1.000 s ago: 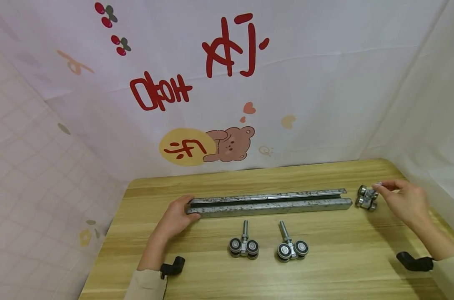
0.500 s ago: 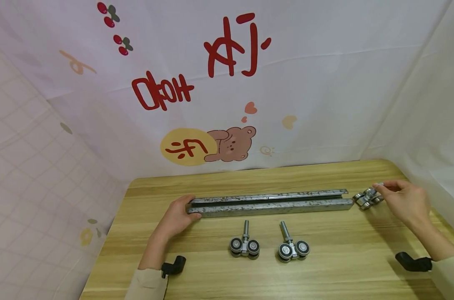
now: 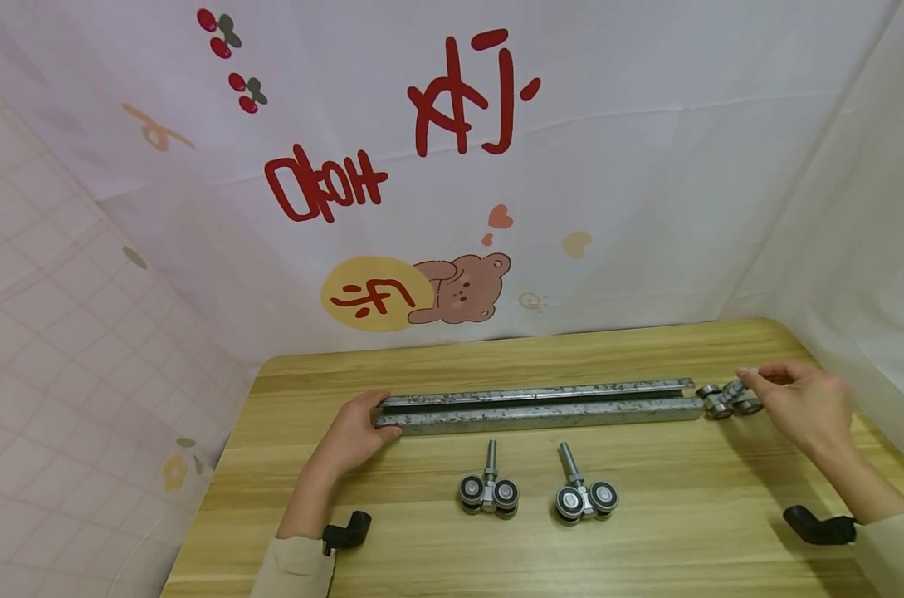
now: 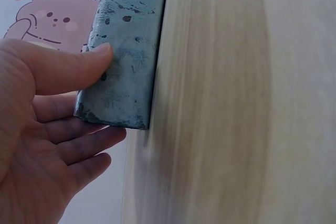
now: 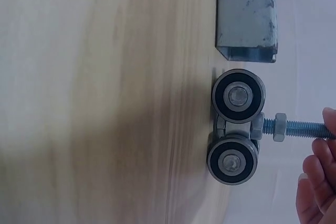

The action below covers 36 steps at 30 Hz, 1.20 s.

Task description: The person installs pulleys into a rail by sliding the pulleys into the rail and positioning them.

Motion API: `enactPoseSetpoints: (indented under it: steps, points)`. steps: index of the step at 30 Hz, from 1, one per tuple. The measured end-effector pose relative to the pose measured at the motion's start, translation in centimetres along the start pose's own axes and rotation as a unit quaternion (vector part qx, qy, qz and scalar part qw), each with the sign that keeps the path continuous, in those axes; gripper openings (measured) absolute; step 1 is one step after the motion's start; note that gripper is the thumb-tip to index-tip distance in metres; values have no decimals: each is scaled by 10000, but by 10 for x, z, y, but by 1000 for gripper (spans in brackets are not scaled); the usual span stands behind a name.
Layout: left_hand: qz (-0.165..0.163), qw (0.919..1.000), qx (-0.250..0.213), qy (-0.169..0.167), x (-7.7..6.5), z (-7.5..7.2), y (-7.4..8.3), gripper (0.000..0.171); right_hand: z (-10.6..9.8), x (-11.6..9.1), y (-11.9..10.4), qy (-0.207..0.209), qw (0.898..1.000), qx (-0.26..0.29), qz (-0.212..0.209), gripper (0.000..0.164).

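A long metal channel rail [image 3: 541, 414], slotted along its top and speckled with wear, lies across the table. My left hand [image 3: 356, 432] grips its left end, thumb on the near side; the left wrist view shows the thumb [image 4: 79, 69] pressed to the rail's face. At the other end, my right hand [image 3: 806, 407] pinches the threaded bolt of a roller trolley [image 3: 728, 399]. In the right wrist view the trolley's wheels [image 5: 238, 96] stand at the table surface, just off the rail's open end [image 5: 247, 53]. The bolt [image 5: 307, 129] points up into the fingertips.
Two more roller trolleys, one on the left [image 3: 489, 494] and one on the right [image 3: 586, 501], lie in front of the rail with bolts pointing away. A printed white curtain [image 3: 608, 166] hangs behind the wooden table [image 3: 459, 561].
The trolley in my right hand has moved left and turned, so its wheels now line up close to the rail's right end. My left hand keeps its grip on the rail.
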<state>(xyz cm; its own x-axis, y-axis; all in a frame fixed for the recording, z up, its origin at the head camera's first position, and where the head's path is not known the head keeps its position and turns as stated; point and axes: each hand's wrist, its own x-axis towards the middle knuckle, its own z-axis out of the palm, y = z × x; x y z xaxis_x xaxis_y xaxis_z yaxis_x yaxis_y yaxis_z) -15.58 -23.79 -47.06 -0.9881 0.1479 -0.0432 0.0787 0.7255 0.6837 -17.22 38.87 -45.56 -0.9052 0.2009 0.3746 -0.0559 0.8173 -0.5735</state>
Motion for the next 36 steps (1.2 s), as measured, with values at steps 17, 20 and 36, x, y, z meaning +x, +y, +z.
enactPoseSetpoints:
  steps: [17,20,36]
  points:
    - [9,10000,-17,8,1,1,0,68,9,-2,-7,247,9995,109,-139,32]
    - [-4,10000,-28,6,1,0,-1,68,10,-1,-9,295,9994,108,-134,32]
    - [43,10000,28,-15,1,-1,-2,68,18,-4,-21,481,9983,267,-193,26]
